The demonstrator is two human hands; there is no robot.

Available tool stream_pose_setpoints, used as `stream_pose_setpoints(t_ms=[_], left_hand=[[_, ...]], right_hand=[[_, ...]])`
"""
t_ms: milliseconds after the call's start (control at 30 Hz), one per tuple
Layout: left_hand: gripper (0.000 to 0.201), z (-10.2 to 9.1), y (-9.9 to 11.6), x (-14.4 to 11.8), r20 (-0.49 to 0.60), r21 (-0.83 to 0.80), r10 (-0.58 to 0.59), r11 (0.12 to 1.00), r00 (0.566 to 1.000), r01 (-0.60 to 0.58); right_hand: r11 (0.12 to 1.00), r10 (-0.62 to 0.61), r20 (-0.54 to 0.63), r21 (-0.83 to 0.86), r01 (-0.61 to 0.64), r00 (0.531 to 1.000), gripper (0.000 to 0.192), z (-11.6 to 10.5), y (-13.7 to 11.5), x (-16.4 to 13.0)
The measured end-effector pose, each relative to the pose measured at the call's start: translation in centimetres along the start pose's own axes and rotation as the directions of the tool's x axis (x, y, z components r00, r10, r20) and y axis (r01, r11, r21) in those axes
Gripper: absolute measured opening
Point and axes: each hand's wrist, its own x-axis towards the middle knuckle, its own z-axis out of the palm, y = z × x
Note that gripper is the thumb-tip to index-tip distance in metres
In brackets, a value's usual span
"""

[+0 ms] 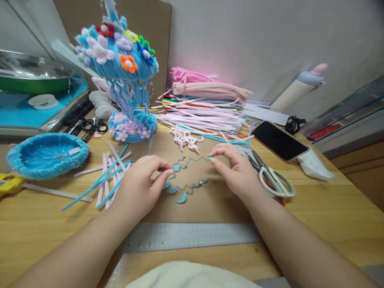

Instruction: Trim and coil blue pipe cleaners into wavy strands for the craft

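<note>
Here, all places are told from the cardboard point(207, 200).
Left hand point(141, 188): over its left edge, pinching one end of the wavy blue wire point(192, 161).
Right hand point(237, 170): over its right part, pinching the other end.
Wire: stretched between both hands, above the cardboard.
Scissors point(274, 180): just right of it.
Ruler point(192, 236): along its near edge.
</note>
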Motion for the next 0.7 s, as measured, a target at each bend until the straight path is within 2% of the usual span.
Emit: stream_pose_setpoints(t_ms=[100,267,400,533,700], left_hand=[[0.011,0.3,-0.6,0.3,-0.033,0.008,-0.124,0.992,0.992,0.124],[0.018,0.5,-1.7,0.6,-0.025,0.201,-0.267,0.943,0.963,0.267],[0.021,0.5,-2.2,0.7,0.03,0.276,-0.294,0.921,0.955,0.275],[0.022,0.5,-2.2,0.8,0.077,0.293,-0.273,0.925,0.959,0.24],[0.024,0.3,-1.7,0.7,0.018,0.285,-0.244,0.931,0.97,0.229]], right_hand=[[0.996,0.034,-0.027,-0.085,-0.036,0.999,0.016,-0.2,0.4,0.2],[0.956,0.057,-0.046,-0.286,-0.068,0.997,0.012,-1.1,1.8,0.9],[0.829,0.107,-0.088,-0.543,-0.137,0.99,0.011,-2.0,2.5,1.5],[0.736,0.15,-0.112,-0.65,-0.186,0.982,0.013,-3.0,3.0,1.8],[0.618,0.294,-0.028,-0.757,-0.212,0.955,0.018,-3.8,3.8,1.7]])
